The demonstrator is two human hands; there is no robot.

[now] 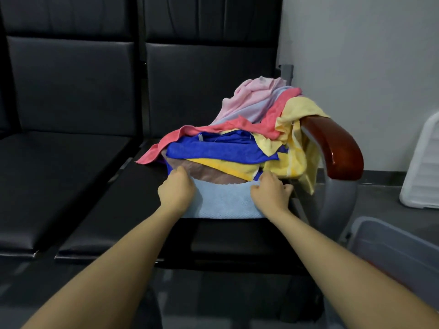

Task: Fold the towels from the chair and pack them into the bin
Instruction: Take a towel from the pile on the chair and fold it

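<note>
Head view. Centre frame: light blue towel (224, 200), flat on the black chair seat (237, 236) just below the heap of towels (240, 138). Left hand (177, 191), arm outstretched, fingers curled, pinches the towel's far left corner; right hand (269, 192) likewise grips the far right corner. Lower right: clear bin (399, 252), edge only. Right: wooden armrest (332, 148), yellow towel (297, 141) draped over it.

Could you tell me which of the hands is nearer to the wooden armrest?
The right hand: it holds the light blue towel just below-left of the wooden armrest; the left hand is farther left.
</note>
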